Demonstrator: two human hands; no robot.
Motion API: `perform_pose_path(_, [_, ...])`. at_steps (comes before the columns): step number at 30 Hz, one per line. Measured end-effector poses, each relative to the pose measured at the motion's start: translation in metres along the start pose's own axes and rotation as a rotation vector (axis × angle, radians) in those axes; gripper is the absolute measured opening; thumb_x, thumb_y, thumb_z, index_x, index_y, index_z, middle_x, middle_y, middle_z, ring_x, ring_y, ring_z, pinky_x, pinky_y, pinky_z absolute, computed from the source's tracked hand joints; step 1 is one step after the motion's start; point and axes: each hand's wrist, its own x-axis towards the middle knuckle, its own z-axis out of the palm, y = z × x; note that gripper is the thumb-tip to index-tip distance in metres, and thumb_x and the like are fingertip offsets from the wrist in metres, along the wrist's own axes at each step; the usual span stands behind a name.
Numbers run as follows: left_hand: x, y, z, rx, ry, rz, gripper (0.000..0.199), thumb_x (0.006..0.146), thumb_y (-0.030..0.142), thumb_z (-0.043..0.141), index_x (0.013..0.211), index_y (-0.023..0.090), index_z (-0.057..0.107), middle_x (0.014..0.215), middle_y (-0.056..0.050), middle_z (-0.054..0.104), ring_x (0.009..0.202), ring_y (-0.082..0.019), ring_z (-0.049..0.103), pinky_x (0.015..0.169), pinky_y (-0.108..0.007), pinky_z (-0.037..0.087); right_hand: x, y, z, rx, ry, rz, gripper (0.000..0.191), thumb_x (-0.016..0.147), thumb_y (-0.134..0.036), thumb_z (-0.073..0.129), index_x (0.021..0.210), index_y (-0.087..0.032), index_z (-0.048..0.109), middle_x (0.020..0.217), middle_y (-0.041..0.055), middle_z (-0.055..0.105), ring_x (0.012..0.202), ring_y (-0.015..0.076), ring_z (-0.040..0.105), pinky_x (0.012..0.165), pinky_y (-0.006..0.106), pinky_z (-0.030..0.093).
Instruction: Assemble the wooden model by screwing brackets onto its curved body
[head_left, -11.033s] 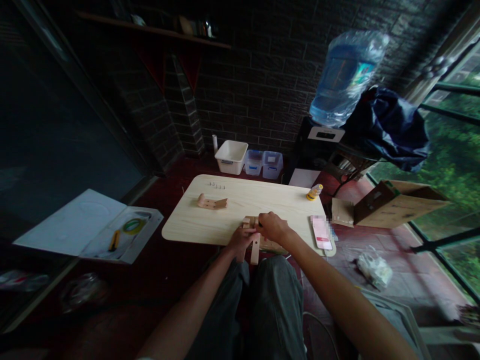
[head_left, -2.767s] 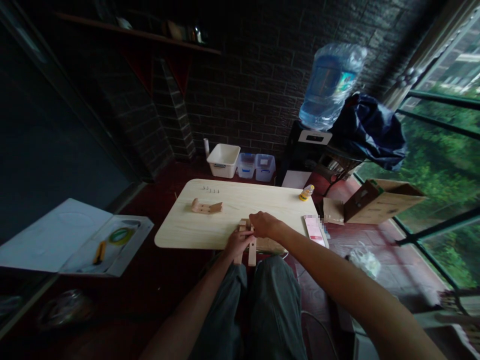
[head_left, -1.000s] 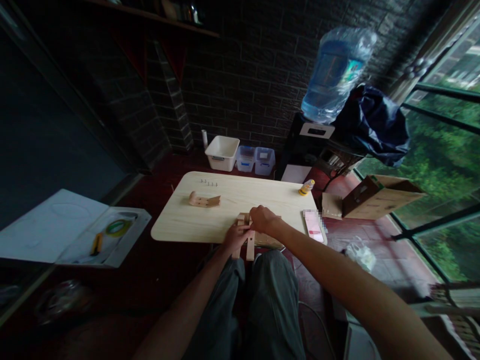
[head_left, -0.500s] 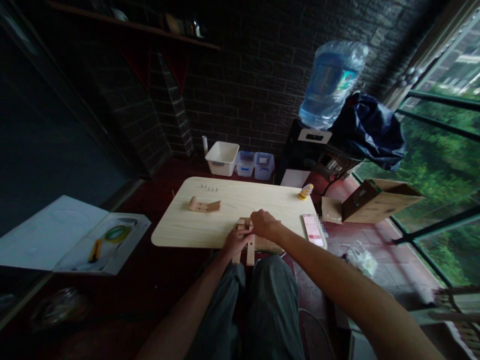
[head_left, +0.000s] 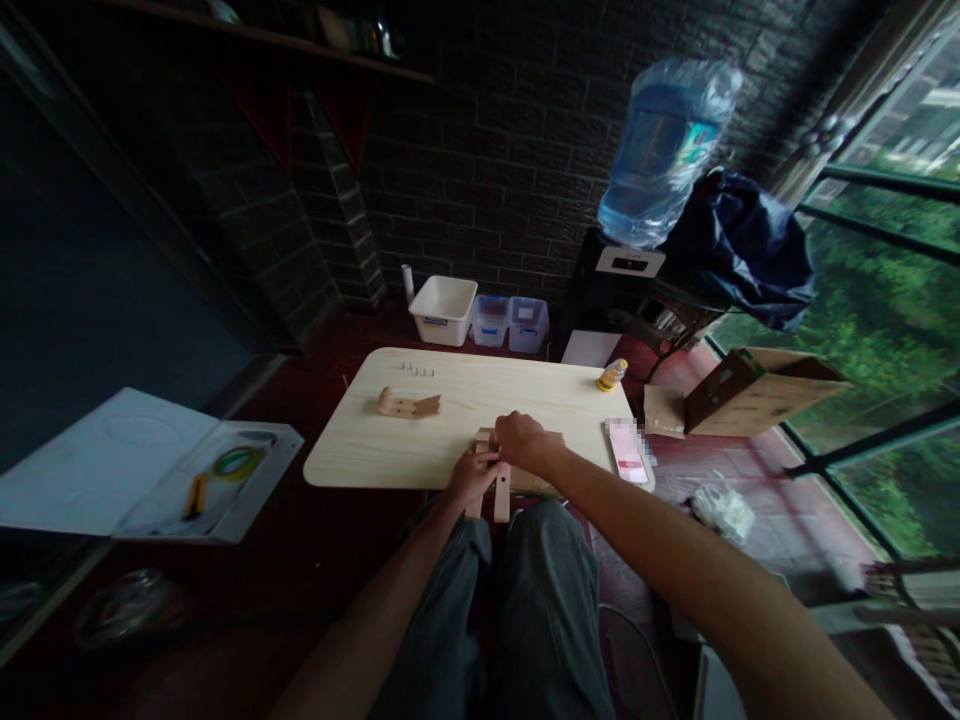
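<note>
Wooden assembly [head_left: 502,498] is just below frame ctr, at the near edge of the table [head_left: 510,385]; two light strips poke past that edge toward the knees [head_left: 551,560], a dark hole showing in the right-hand one. L hand [head_left: 471,474] grips it from the left side, fingers round the wood. R hand [head_left: 523,440] is curled tight over the far part, knuckles up; can't tell what, if anything, is inside. Brown flat piece [head_left: 531,481] shows partly under the R wrist, also by the near edge. R forearm slants off to the lower right, L forearm down to the bottom of frame, legs btwn them. Upper left of the assembly, well apart, lies a curved wood part [head_left: 409,406], w/ a stretch of tabletop btwn; small metal pcs [head_left: 418,371] line up behind it, near the far edge. Right end: yellow-based bottle [head_left: 612,376] close to the far R corner, phone [head_left: 627,452] along the R edge; more tabletop btwn those & the R hand. Off the table: open white case [head_left: 289,452] at lower left, floor gap btwn it & the L edge; bins [head_left: 442,330] just beyond the far edge; cardboard box [head_left: 780,400] at mid right.
</note>
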Motion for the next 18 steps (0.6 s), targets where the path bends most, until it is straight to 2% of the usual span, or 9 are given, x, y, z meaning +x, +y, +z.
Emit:
perform_pose_path(5, [-0.001, 0.002, -0.002, 0.003, -0.006, 0.004, 0.012, 0.082, 0.028, 0.073, 0.088, 0.022, 0.081, 0.089, -0.004, 0.079, 0.091, -0.021, 0.073, 0.085, -0.029, 0.055, 0.008, 0.002, 0.006, 0.089, -0.047, 0.094, 0.041, 0.077, -0.017, 0.076, 0.115, -0.003, 0.072, 0.097, 0.0235, 0.077, 0.093, 0.0299, 0.077, 0.080, 0.034, 0.061])
perform_pose_path(9, [-0.001, 0.000, -0.001, -0.015, -0.025, 0.013, 0.015, 0.083, 0.033, 0.072, 0.089, 0.024, 0.081, 0.084, -0.003, 0.079, 0.090, -0.021, 0.073, 0.081, -0.028, 0.055, 0.009, 0.002, 0.001, 0.068, -0.117, 0.065, 0.039, 0.076, -0.019, 0.077, 0.111, -0.003, 0.073, 0.095, 0.0223, 0.078, 0.093, 0.0289, 0.077, 0.077, 0.031, 0.061])
perform_pose_path(12, [0.000, -0.005, 0.001, -0.032, -0.011, 0.029, 0.016, 0.082, 0.032, 0.074, 0.093, 0.023, 0.081, 0.091, -0.005, 0.079, 0.094, -0.021, 0.073, 0.083, -0.028, 0.055, 0.004, 0.004, -0.004, -0.056, -0.080, -0.060, 0.042, 0.076, -0.022, 0.078, 0.114, -0.003, 0.072, 0.107, 0.0242, 0.076, 0.102, 0.0313, 0.074, 0.081, 0.035, 0.061])
perform_pose_path(15, [0.001, -0.008, 0.004, -0.030, 0.010, 0.058, 0.016, 0.083, 0.029, 0.073, 0.094, 0.023, 0.081, 0.098, -0.006, 0.079, 0.097, -0.020, 0.072, 0.088, -0.029, 0.055, -0.002, 0.007, -0.003, -0.200, 0.004, -0.226, 0.030, 0.085, -0.014, 0.067, 0.114, -0.006, 0.072, 0.114, 0.0231, 0.074, 0.108, 0.0306, 0.072, 0.086, 0.038, 0.060])
perform_pose_path(18, [0.000, -0.007, 0.004, -0.010, 0.031, 0.062, 0.015, 0.084, 0.028, 0.072, 0.094, 0.023, 0.081, 0.100, -0.006, 0.079, 0.096, -0.020, 0.072, 0.090, -0.029, 0.054, -0.005, 0.011, 0.004, -0.285, 0.018, -0.360, 0.027, 0.092, -0.011, 0.055, 0.113, -0.009, 0.073, 0.114, 0.0206, 0.074, 0.109, 0.0290, 0.072, 0.087, 0.037, 0.059])
